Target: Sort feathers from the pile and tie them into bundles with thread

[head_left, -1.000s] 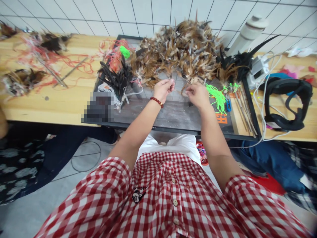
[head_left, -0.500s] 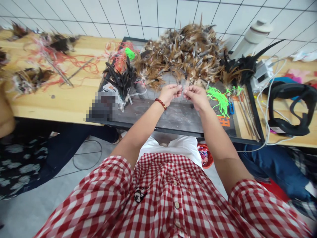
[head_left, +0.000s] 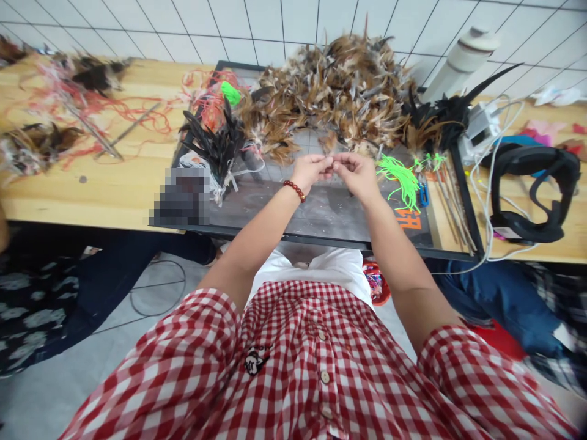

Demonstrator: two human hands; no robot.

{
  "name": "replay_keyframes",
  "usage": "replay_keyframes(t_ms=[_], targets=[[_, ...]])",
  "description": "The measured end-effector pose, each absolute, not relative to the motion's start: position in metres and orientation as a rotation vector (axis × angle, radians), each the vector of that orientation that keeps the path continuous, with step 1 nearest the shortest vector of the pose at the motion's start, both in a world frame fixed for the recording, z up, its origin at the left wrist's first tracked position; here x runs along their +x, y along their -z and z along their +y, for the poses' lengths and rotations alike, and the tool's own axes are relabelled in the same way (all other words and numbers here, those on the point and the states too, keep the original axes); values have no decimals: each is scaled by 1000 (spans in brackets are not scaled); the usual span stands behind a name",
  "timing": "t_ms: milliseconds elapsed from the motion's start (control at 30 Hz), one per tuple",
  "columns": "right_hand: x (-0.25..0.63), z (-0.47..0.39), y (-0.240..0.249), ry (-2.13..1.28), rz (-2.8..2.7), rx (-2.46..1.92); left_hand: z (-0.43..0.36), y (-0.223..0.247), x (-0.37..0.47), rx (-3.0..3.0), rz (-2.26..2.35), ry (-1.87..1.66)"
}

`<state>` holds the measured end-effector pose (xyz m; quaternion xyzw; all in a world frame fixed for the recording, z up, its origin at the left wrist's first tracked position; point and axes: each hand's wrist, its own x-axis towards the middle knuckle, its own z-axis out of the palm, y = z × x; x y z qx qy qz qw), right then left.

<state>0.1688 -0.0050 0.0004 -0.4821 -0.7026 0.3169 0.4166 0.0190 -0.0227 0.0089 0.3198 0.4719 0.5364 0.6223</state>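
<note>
My left hand (head_left: pixel 312 170), with a dark red bead bracelet (head_left: pixel 295 190) at the wrist, is closed in a pinch above the dark tray (head_left: pixel 275 215). A small brown feather (head_left: pixel 329 143) rises from its fingertips. Against those fingertips, my right hand (head_left: pixel 358 175) is pinched too; what lies between its fingers is too small to make out. Behind both hands spreads a large heap of brown feathers (head_left: pixel 339 91). Bright green cord (head_left: pixel 400 177) lies just right of my right hand. To the left stands a bunch of black feathers (head_left: pixel 220 143).
Thin sticks (head_left: pixel 454 205) and a blue-handled tool (head_left: pixel 423 193) lie at the tray's right. Beyond are a white bottle (head_left: pixel 461 67), a white charger with cables (head_left: pixel 479 131) and a black headset (head_left: pixel 504 201). Red strings (head_left: pixel 132 113) and feathers cover the left table; people sit on both sides.
My hands have come together, so the fingertips that were slightly apart now meet. The whole view has shifted a little, moving the table items left.
</note>
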Motion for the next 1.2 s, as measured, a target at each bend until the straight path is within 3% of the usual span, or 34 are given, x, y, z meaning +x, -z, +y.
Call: replay_keyframes(t_ms=[233, 500, 600, 833, 1200], targets=[[195, 12, 5, -412, -1886, -1516, -22, -16, 15, 618, 1158, -1338], [175, 8, 5, -258, -2122, -1497, -18, -13, 11, 569, 1132, -1380], [174, 16, 7, -364, -1991, -1398, -18, -13, 10, 576, 1130, -1377], [168, 26, 11, -1066, -1452, -1202, -19, -13, 12, 648, 1082, -1310], [168, 40, 34, -939, -1497, -994, -20, -16, 5, 677, 970, -1158]])
